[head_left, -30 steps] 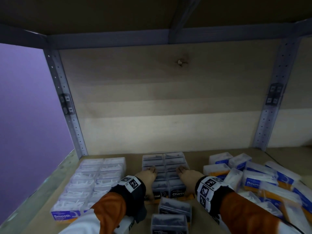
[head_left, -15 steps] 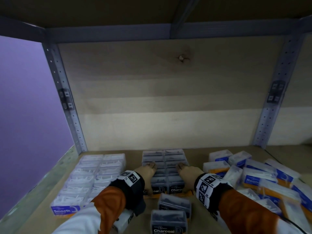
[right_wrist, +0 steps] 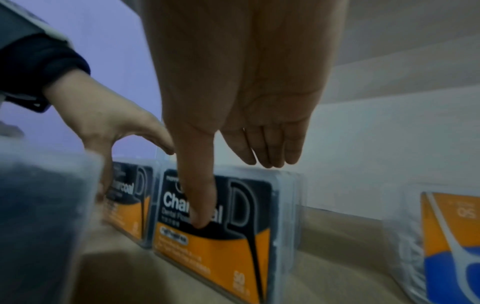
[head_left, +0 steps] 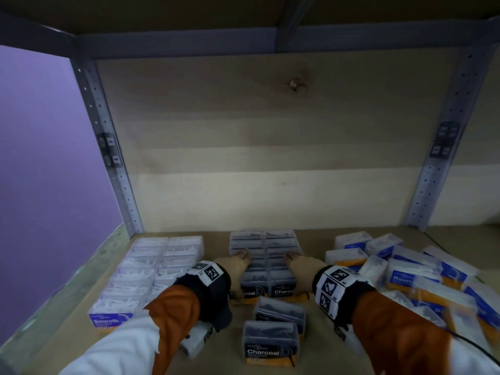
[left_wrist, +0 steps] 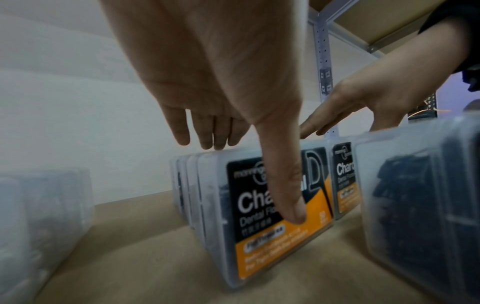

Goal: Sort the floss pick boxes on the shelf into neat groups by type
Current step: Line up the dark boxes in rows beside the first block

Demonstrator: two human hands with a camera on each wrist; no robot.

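Two rows of grey Charcoal boxes [head_left: 266, 247] stand on edge in the middle of the shelf, running back to the rear panel. My left hand [head_left: 235, 266] lies over the left row, straight fingers on the box tops. Its thumb presses the front box's label [left_wrist: 272, 236]. My right hand [head_left: 303, 266] lies the same way on the right row, its thumb on that row's front box [right_wrist: 221, 253]. Two loose Charcoal boxes [head_left: 280, 315] [head_left: 270, 345] sit nearer me, between my wrists.
A tidy double row of white Smooth boxes [head_left: 151, 272] fills the left of the shelf. A jumbled pile of blue and orange boxes [head_left: 405, 272] covers the right. Another white box [head_left: 196, 339] lies under my left forearm. Metal uprights stand at both back corners.
Both hands stay on the Charcoal rows. The view has shifted a little, and I see no clear movement of any box.
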